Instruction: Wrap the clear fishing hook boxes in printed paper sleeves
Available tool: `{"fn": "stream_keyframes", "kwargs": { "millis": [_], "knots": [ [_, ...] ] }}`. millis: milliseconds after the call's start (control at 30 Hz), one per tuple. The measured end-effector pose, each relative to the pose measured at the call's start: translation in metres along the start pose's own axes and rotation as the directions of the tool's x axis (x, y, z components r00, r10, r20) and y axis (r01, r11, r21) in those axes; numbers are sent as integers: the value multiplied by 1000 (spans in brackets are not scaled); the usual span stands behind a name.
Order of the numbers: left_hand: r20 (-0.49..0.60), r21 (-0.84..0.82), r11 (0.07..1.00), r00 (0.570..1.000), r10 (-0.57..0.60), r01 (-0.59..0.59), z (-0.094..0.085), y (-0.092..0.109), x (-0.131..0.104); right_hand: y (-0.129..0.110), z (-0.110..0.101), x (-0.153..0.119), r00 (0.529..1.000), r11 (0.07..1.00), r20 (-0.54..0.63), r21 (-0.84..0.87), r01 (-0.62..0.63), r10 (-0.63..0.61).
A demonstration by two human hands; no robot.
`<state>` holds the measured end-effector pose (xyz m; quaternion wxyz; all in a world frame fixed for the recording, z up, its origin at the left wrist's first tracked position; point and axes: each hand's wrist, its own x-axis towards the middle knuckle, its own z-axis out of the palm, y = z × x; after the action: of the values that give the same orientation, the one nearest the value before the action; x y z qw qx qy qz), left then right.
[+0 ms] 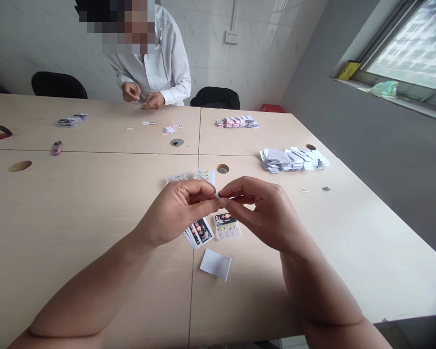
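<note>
Fingertips of the left hand (170, 211) and right hand (265, 208) meet in a pinch on a small pale slip (217, 195), held above the tabletop (76, 208), its outline mostly hidden. It looks light and thin, probably easily creased, so its edges suit a gentle grip. Below lie a clear box (228, 230) and cards (202, 231); a white sheet (215, 264) sits closer to the near edge. Pale wood, seamed, runs to the far edge, where a person (167, 53) works before a tiled wall (210, 63). A window (414, 48) is to the right.
</note>
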<state>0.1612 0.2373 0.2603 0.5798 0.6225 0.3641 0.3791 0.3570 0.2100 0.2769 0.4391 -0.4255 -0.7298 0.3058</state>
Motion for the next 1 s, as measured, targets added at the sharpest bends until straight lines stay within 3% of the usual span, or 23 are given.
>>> {"fn": "stream_keyframes", "kwargs": {
  "millis": [367, 1000],
  "knots": [
    [27, 46, 999, 1000, 3, -4, 1, 0, 1, 0, 0, 1, 999, 996, -32, -84, 39, -42],
    [21, 54, 998, 1000, 18, -19, 1, 0, -1, 0, 0, 0, 999, 997, -7, -60, 44, -44]
  ]
}}
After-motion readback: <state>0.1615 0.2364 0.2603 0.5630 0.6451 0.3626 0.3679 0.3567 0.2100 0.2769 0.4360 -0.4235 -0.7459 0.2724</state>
